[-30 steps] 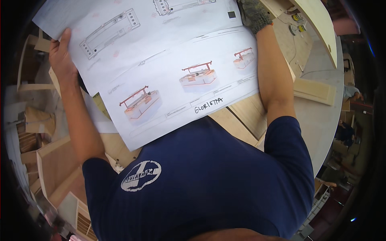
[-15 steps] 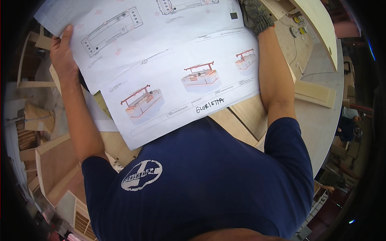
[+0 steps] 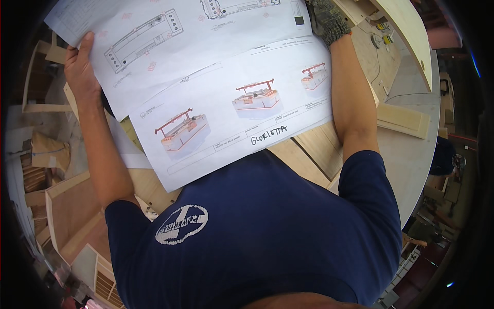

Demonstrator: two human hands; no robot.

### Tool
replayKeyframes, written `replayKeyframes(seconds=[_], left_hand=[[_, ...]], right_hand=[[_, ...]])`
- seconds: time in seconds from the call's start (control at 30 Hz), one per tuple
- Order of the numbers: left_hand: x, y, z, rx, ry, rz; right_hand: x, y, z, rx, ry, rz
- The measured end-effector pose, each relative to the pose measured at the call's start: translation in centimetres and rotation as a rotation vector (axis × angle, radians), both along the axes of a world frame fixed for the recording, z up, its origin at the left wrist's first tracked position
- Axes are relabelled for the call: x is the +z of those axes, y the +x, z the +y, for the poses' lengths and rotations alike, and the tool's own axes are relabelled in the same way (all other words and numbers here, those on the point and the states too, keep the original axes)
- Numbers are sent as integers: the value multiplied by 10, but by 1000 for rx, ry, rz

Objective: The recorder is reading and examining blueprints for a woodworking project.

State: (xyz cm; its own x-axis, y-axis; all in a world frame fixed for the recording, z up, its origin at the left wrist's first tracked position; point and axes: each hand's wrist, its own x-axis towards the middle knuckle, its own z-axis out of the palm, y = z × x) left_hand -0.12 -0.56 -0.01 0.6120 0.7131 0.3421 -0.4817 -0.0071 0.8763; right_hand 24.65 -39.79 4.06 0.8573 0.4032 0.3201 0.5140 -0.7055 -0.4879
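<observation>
Largest: the pale grey desk [image 3: 399, 159], its bare stretch at 3 o'clock, edge bowed by the lens. Next, a curved pale panel [image 3: 411, 33] at 2 o'clock.

Printed sheets [image 3: 206, 95], overlapping, reached from 10 round to 1 o'clock. They were held up over the desk, tilted, with the lower left corner toward 8 o'clock beside the wearer's chest. Handling, as judged: very light, limp across the middle, easily creased or torn, and one sheet liable to slide over the other. Best hold: opposite side margins, thumb in front and fingers flat behind, with light tension to stop sagging; a pull from one corner would have risked a tear.

A cream board [image 3: 404, 119] lay on the desk just short of 3 o'clock, well apart from the sheets.

Right hand [image 3: 328, 21], in a grey knit glove, was at 1 o'clock on the upper right margin. Its fingers appeared closed on the paper, though the top rim cut off their tips. Left hand [image 3: 82, 69], bare, was at 10 o'clock: thumb over the front of the left edge, fingers pinched narrow on the sheets.

Smaller: three coloured sketches [image 3: 257, 99] crossed the lower sheet. Smallest: two yellow-and-dark items [image 3: 381, 39] toward 2 o'clock.
</observation>
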Motion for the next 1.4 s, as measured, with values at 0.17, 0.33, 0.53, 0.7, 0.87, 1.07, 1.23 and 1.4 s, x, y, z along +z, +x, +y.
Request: replayKeyframes(seconds=[0.17, 0.33, 0.53, 0.7, 0.87, 1.07, 1.23, 1.4], left_hand=[[-2, -1, 4, -2, -10, -4], [0, 2, -1, -22, -8, -44], [2, 2, -3, 17, 10, 0], [5, 0, -7, 55, -44, 28], [0, 0, -3, 18, -6, -4], [0, -1, -2, -8, -6, -12], [0, 0, -3, 0, -3, -15], [3, -1, -7, 20, 5, 2]], right_hand=[[1, -8, 6, -20, 58, 42], [-19, 30, -9, 111, -157, -138], [-21, 21, -8, 168, 90, -18], [-22, 21, -9, 174, -64, -151], [-20, 15, -6, 180, 115, 27], [-17, 13, -5, 201, 245, 176], [-17, 12, -2, 224, 334, 304], [-17, 12, 0, 234, 380, 393]])
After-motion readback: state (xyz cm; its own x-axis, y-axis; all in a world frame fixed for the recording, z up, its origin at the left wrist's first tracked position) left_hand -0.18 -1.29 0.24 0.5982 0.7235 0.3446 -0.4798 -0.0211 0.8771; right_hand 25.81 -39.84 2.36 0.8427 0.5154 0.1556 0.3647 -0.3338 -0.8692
